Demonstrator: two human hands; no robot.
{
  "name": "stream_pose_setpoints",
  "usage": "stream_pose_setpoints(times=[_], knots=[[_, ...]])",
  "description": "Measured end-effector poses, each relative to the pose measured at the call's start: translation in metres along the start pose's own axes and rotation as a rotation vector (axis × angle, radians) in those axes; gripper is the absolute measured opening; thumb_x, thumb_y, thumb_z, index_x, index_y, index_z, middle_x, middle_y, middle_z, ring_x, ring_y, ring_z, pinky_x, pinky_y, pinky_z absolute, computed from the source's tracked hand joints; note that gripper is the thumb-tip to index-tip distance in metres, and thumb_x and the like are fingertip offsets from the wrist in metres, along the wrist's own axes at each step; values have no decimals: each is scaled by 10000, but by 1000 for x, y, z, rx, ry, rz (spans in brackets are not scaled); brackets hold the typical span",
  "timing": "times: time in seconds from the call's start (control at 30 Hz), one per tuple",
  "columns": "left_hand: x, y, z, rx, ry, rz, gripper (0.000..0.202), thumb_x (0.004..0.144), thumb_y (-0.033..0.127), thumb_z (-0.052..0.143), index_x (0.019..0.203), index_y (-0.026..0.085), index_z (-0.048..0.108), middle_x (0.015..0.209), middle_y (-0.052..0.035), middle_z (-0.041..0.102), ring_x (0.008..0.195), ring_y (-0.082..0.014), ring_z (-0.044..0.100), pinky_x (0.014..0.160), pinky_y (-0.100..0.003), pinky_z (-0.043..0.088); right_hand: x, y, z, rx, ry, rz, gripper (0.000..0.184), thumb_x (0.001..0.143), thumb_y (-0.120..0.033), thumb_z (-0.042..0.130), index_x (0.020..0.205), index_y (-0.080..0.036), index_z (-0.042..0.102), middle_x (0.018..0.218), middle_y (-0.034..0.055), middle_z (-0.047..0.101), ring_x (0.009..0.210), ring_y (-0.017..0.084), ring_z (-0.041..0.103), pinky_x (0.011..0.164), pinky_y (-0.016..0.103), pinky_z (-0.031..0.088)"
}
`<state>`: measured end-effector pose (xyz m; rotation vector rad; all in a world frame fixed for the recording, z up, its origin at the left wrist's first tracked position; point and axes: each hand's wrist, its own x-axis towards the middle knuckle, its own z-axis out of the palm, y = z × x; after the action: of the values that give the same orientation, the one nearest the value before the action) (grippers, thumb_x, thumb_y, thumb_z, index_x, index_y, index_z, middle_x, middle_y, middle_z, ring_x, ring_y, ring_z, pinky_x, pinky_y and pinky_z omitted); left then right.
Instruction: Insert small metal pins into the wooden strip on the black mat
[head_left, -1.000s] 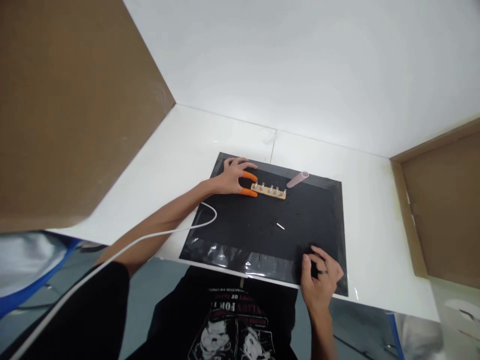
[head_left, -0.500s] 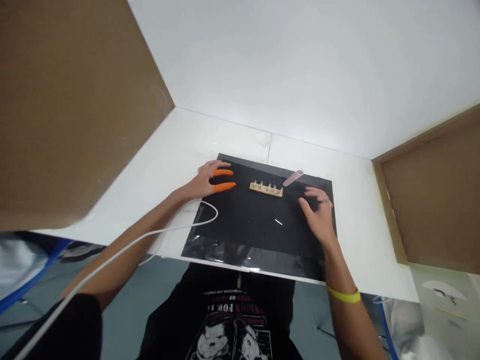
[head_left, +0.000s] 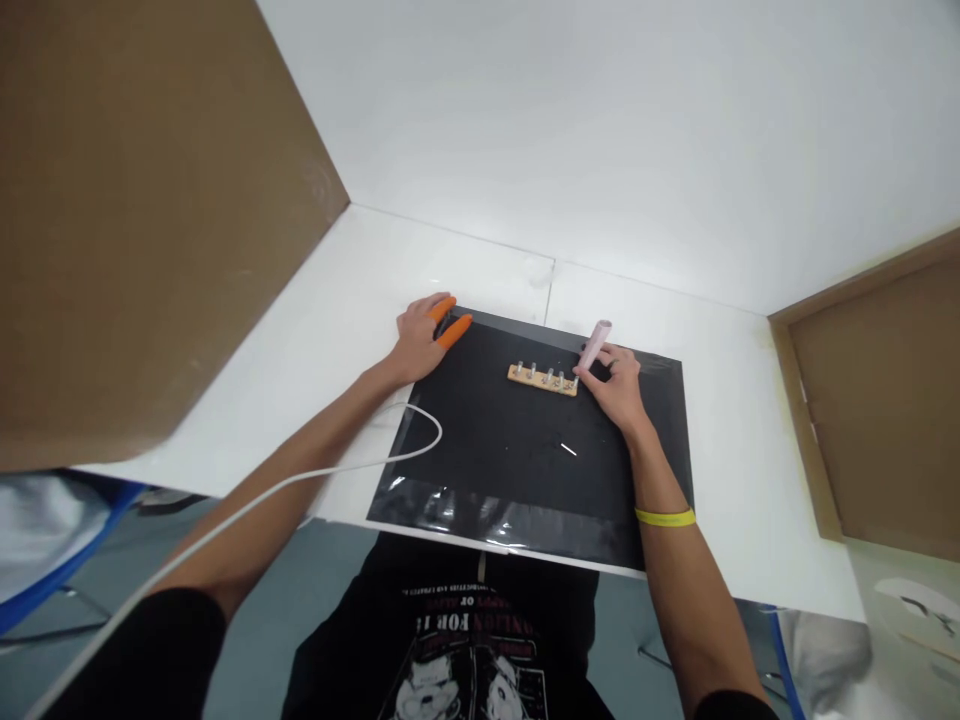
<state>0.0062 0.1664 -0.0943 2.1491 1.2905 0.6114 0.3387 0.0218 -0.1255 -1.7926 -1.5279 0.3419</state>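
Note:
My right hand [head_left: 619, 388] is closed round the lower part of a pale pink tube [head_left: 598, 341], which stands tilted with its mouth up. Just left of those fingertips lies a narrow wooden strip [head_left: 541, 381] with several small shiny metal pieces standing in a row along it. My left hand [head_left: 421, 338] rests at the upper left corner of the black mat [head_left: 480, 440], fingers stretched out and holding nothing. Orange covers sit on two of its fingers. A thin silver pin [head_left: 568, 450] lies on the mat below the strip.
A white cable [head_left: 360, 465] runs across my left forearm and loops onto the mat's left edge. White table [head_left: 750, 440] surrounds the mat. Brown panels stand at the left [head_left: 150, 220] and right [head_left: 885, 390], with a white wall [head_left: 600, 130] behind.
My right hand has moved left and up to the pink tube and closed on it. My left hand has shifted up to the mat's corner. The view has moved slightly.

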Motion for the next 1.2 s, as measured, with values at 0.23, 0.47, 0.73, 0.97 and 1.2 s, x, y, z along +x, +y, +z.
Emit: stream_pose_setpoints(times=[0.23, 0.47, 0.73, 0.97, 1.2], knots=[[33, 2, 21, 72, 79, 0, 520, 1036, 572, 328, 1357, 238, 564, 1543, -121, 485, 1412, -356, 385, 1178, -592, 222, 4, 1, -6, 6, 3, -29, 189, 849, -442, 731, 939, -280, 764, 1247, 37, 705, 1190, 299, 550, 1077, 551, 337], [25, 5, 21, 136, 173, 15, 438, 1056, 555, 330, 1322, 306, 573, 1518, -77, 513, 1425, -321, 381, 1153, -562, 204, 8, 0, -8, 7, 104, -46, 153, 891, -366, 690, 1007, -303, 767, 1289, 16, 694, 1173, 285, 536, 1088, 553, 302], [25, 11, 21, 181, 117, 69, 456, 1055, 571, 309, 1257, 281, 598, 1522, -70, 521, 1430, -326, 360, 1150, -551, 174, 2, -9, -9, 44, 181, -93, 152, 873, -409, 745, 971, -293, 758, 1219, 20, 724, 1125, 283, 566, 1053, 554, 338], [24, 7, 21, 205, 107, 87, 426, 1048, 554, 330, 1284, 306, 583, 1541, -70, 496, 1435, -340, 338, 1150, -555, 155, -1, -11, -8, 134, 301, -67, 181, 864, -404, 755, 923, -242, 698, 1176, 56, 729, 1158, 260, 583, 1052, 517, 417], [26, 5, 22, 177, 102, 82, 396, 1036, 546, 367, 1285, 329, 585, 1541, -67, 490, 1436, -358, 331, 1155, -576, 135, -3, -15, -10, 167, 333, -13, 197, 859, -409, 746, 892, -225, 685, 1149, 68, 729, 1159, 256, 596, 1049, 506, 450]])
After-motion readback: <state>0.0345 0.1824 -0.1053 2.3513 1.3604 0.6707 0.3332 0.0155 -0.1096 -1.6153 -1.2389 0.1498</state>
